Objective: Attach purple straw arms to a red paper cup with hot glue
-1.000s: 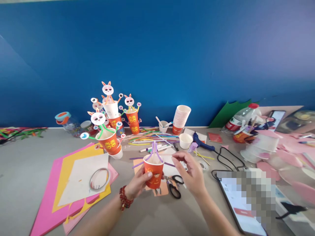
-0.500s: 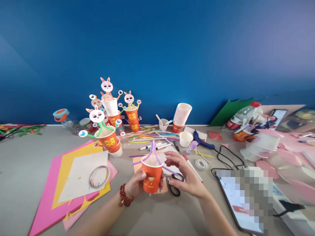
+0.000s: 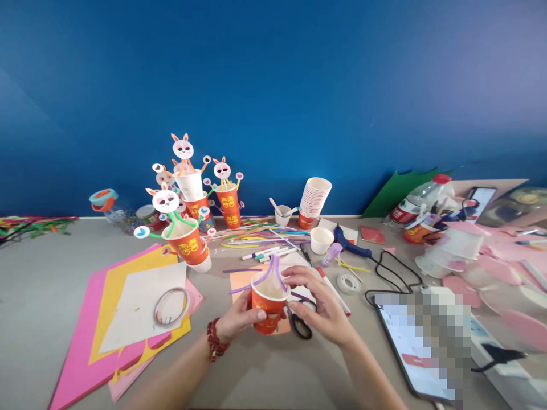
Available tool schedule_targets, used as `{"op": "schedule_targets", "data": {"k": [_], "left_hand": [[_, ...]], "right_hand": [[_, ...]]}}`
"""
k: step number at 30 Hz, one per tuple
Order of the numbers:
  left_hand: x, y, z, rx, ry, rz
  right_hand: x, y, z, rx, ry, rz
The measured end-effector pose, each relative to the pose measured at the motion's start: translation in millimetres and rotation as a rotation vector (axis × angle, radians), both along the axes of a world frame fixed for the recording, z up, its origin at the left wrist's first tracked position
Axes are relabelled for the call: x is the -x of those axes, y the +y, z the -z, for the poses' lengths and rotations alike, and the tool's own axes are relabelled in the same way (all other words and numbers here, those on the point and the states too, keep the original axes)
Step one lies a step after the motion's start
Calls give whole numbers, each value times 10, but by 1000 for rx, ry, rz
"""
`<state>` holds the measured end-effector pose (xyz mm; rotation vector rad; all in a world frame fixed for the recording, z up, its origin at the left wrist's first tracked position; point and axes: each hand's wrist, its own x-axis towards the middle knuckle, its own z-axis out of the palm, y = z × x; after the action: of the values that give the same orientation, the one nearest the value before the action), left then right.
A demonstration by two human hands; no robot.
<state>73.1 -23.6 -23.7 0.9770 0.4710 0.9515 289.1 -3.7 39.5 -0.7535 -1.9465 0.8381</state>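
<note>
An orange paper cup (image 3: 265, 312) with purple pipe cleaners (image 3: 273, 272) rising from its mouth is in my left hand (image 3: 239, 316). The thumb lies across its front; the other fingers are mostly hidden. The cup tilts so that its inside shows, and one pipe cleaner bends out over the left rim. My right hand (image 3: 318, 302) is at the cup's right rim, fingers curved, thumb apart from them. Its fingertips are by the pipe cleaner there; whether they touch it I cannot tell. Beneath that hand lie black-handled scissors (image 3: 302, 326), partly covered.
Several cups with rabbit faces (image 3: 186, 246) stand at the left behind coloured foam sheets (image 3: 100, 319). A stack of paper cups (image 3: 315, 199), a white cup (image 3: 321, 240) and a blue glue gun (image 3: 351, 246) with its cord are at the back. A tablet (image 3: 405, 353) lies at the right.
The cup has tilted towards me and shifted slightly right in my left hand, whose thumb moved across its front. My right fingers are closer around the cup's right rim.
</note>
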Motion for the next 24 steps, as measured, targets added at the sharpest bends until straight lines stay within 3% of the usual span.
{"op": "schedule_targets", "data": {"k": [5, 10, 17, 24], "left_hand": [[-11, -2, 63, 48, 32, -125], [-38, -12, 22, 65, 38, -198], [-44, -30, -73, 84, -115, 33], [-42, -30, -9, 101, -152, 67]], "right_hand": [[57, -27, 29, 2, -56, 29], [42, -46, 91, 21, -31, 34], [1, -53, 142, -2, 104, -53], [-13, 0, 81, -61, 134, -111]]}}
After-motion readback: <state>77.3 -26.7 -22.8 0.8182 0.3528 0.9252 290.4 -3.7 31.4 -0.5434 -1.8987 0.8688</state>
